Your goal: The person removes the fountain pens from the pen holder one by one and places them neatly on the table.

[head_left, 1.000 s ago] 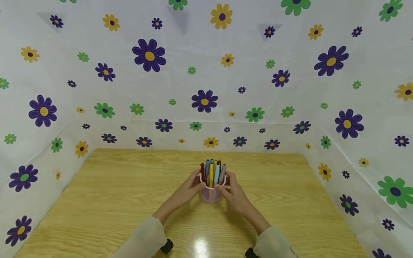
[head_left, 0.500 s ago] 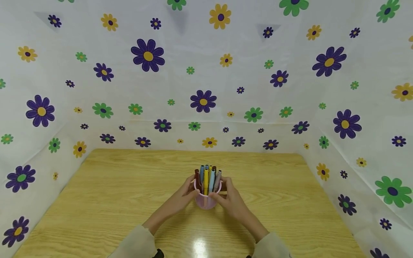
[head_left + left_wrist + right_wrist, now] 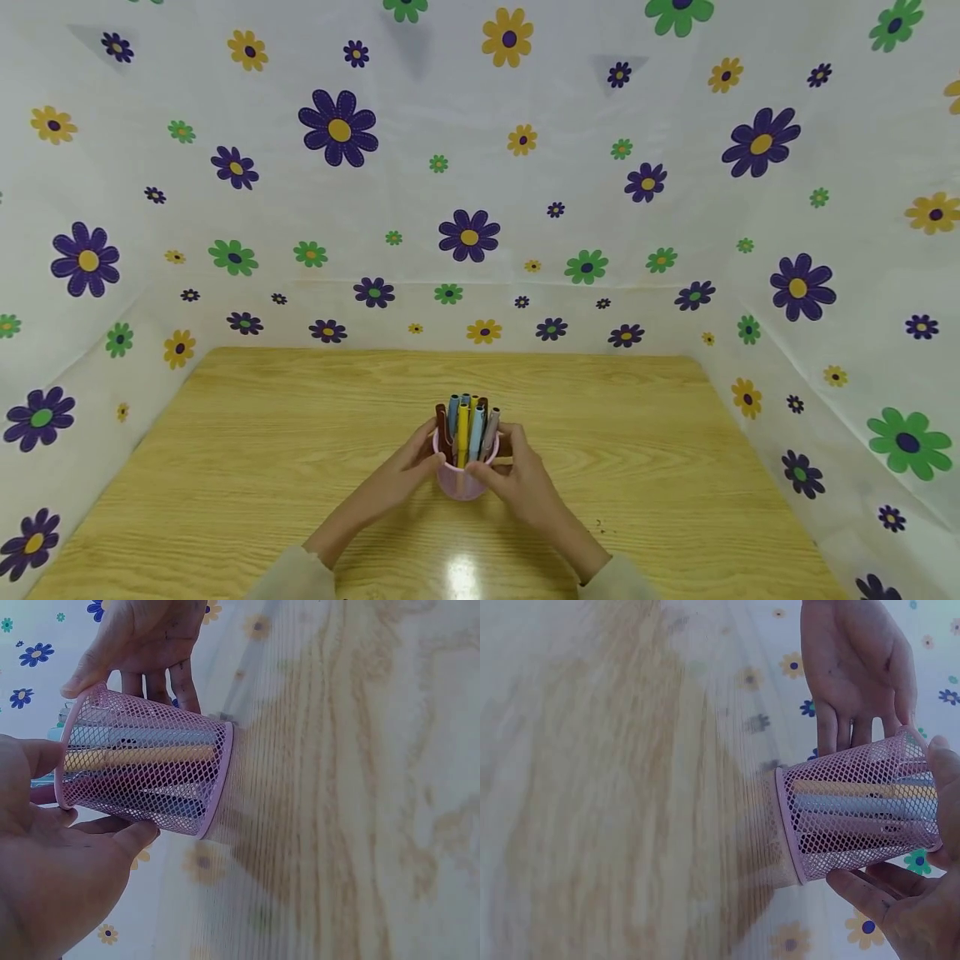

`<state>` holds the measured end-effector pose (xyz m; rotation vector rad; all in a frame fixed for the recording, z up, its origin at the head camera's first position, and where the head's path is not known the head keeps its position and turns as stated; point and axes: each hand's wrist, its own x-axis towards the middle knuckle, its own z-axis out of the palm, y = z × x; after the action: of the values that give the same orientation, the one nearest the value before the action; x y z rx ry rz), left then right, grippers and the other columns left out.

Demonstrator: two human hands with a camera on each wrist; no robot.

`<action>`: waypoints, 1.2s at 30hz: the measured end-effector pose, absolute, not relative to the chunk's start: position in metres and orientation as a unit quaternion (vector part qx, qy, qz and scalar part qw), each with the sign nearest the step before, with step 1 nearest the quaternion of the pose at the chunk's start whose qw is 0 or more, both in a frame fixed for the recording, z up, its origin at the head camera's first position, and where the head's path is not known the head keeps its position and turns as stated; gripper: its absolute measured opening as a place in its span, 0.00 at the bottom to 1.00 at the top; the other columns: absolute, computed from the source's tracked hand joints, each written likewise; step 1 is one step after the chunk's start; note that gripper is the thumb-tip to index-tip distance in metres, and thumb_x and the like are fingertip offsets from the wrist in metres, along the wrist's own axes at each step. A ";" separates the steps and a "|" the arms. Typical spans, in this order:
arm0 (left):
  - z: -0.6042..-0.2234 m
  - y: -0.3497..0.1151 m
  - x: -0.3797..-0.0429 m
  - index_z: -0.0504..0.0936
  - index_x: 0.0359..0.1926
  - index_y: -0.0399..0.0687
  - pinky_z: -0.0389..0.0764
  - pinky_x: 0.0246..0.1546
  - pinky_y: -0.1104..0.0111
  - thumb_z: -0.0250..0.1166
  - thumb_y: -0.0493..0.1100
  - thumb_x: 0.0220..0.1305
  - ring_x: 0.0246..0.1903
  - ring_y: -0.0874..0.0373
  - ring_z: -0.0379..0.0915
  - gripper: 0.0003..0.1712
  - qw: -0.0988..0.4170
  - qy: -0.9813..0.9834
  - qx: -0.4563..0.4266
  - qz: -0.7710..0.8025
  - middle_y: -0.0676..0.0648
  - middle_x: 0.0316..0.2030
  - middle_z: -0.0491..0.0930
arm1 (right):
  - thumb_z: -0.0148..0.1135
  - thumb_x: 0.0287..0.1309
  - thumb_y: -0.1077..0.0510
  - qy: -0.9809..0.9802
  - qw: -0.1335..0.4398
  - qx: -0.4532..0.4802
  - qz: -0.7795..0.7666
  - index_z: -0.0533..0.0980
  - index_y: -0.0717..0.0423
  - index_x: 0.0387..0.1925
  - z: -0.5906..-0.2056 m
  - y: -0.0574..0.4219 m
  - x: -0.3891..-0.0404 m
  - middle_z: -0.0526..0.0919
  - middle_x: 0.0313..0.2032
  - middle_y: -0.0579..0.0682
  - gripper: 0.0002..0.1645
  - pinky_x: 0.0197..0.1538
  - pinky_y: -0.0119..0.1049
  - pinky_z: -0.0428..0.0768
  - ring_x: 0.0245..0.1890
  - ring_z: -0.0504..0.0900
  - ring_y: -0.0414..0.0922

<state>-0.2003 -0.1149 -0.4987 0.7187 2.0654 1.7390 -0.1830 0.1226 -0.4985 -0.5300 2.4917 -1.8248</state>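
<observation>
A tapering pink open-mesh cup (image 3: pixel 146 761) with a round rim is filled with slim, smooth capped pens. Around the rim, a dark red-brown pen (image 3: pixel 443 429) is leaned toward 10 o'clock and a grey pen (image 3: pixel 490 437) toward 1 o'clock; between them are held a yellow pen (image 3: pixel 463 433) and a light blue pen (image 3: pixel 477 433).

The cup is kept upright at 6 o'clock in the head view, clamped between the left hand (image 3: pixel 412 468) at 8 o'clock and the right hand (image 3: pixel 519 477) at 4 o'clock. Both thumbs are set at the near rim, with fingers bent round the sides. Whether the base is touching the glossy, wood-grained worktop (image 3: pixel 660 450) cannot be told.

Wide grain is shown toward 9 and 3 o'clock; at 12 o'clock the far edge is backed by flower-printed white cloth (image 3: pixel 405 179).
</observation>
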 end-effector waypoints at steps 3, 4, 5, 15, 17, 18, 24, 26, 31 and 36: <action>-0.499 -0.118 -0.197 0.38 0.84 0.51 0.56 0.74 0.48 0.48 0.45 0.84 0.78 0.38 0.46 0.39 0.174 0.723 0.253 0.618 0.35 0.80 0.44 | 0.71 0.66 0.53 0.795 0.009 -0.169 -0.582 0.62 0.61 0.68 -0.499 0.120 -0.180 0.80 0.50 0.59 0.38 0.53 0.37 0.86 0.51 0.81 0.51; -0.499 -0.118 -0.196 0.38 0.84 0.50 0.56 0.74 0.48 0.48 0.44 0.84 0.78 0.38 0.46 0.39 0.172 0.724 0.253 0.619 0.35 0.80 0.43 | 0.71 0.66 0.53 0.795 0.010 -0.169 -0.583 0.62 0.61 0.68 -0.499 0.119 -0.179 0.80 0.50 0.59 0.38 0.53 0.37 0.86 0.52 0.81 0.51; -0.499 -0.119 -0.195 0.38 0.84 0.50 0.56 0.74 0.48 0.48 0.45 0.84 0.78 0.38 0.45 0.39 0.170 0.726 0.250 0.618 0.35 0.80 0.43 | 0.71 0.66 0.53 0.794 0.011 -0.170 -0.584 0.62 0.61 0.68 -0.499 0.119 -0.179 0.80 0.50 0.59 0.38 0.52 0.37 0.86 0.52 0.81 0.51; -0.498 -0.124 -0.182 0.40 0.83 0.44 0.55 0.74 0.47 0.50 0.47 0.84 0.77 0.36 0.46 0.40 0.145 0.750 0.227 0.604 0.35 0.81 0.40 | 0.71 0.66 0.55 0.783 0.007 -0.191 -0.592 0.62 0.61 0.69 -0.500 0.113 -0.175 0.79 0.51 0.60 0.38 0.53 0.37 0.86 0.52 0.81 0.52; -0.498 -0.125 -0.180 0.40 0.83 0.43 0.54 0.74 0.47 0.51 0.47 0.83 0.77 0.36 0.46 0.40 0.141 0.754 0.221 0.603 0.35 0.80 0.41 | 0.70 0.66 0.55 0.781 0.007 -0.195 -0.594 0.62 0.60 0.69 -0.500 0.112 -0.174 0.79 0.51 0.60 0.38 0.53 0.38 0.86 0.52 0.81 0.52; -0.498 -0.126 -0.179 0.40 0.83 0.42 0.53 0.74 0.47 0.51 0.48 0.83 0.77 0.35 0.45 0.41 0.140 0.756 0.218 0.600 0.35 0.80 0.41 | 0.70 0.66 0.55 0.780 0.007 -0.196 -0.594 0.62 0.60 0.69 -0.500 0.112 -0.173 0.79 0.51 0.59 0.37 0.53 0.38 0.86 0.53 0.81 0.52; -0.499 -0.129 -0.175 0.40 0.83 0.40 0.53 0.74 0.50 0.52 0.46 0.83 0.77 0.36 0.43 0.41 0.136 0.755 0.222 0.602 0.34 0.80 0.41 | 0.71 0.66 0.56 0.776 0.010 -0.201 -0.598 0.63 0.59 0.68 -0.499 0.109 -0.171 0.80 0.51 0.59 0.37 0.53 0.38 0.86 0.53 0.81 0.52; -0.500 -0.130 -0.175 0.39 0.83 0.41 0.54 0.74 0.52 0.51 0.45 0.83 0.77 0.37 0.44 0.41 0.136 0.747 0.231 0.608 0.34 0.80 0.42 | 0.71 0.65 0.56 0.778 0.011 -0.200 -0.596 0.63 0.59 0.69 -0.499 0.109 -0.171 0.80 0.51 0.58 0.37 0.52 0.38 0.86 0.52 0.81 0.52; -0.500 -0.132 -0.174 0.40 0.83 0.42 0.55 0.74 0.56 0.51 0.44 0.83 0.78 0.38 0.44 0.41 0.145 0.735 0.232 0.620 0.35 0.80 0.42 | 0.73 0.64 0.52 0.802 0.005 -0.197 -0.564 0.65 0.57 0.67 -0.496 0.110 -0.170 0.81 0.48 0.54 0.36 0.50 0.39 0.87 0.49 0.81 0.50; -0.499 -0.133 -0.173 0.41 0.83 0.39 0.55 0.73 0.51 0.52 0.44 0.83 0.77 0.35 0.46 0.40 0.139 0.740 0.235 0.614 0.32 0.79 0.44 | 0.73 0.64 0.50 0.821 0.005 -0.189 -0.538 0.69 0.59 0.61 -0.491 0.114 -0.173 0.82 0.48 0.52 0.33 0.49 0.38 0.86 0.49 0.81 0.51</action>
<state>-0.1731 -0.1329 -0.4989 0.6796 2.1401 1.7759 -0.1726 0.1145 -0.4912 -0.5928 2.5721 -1.6848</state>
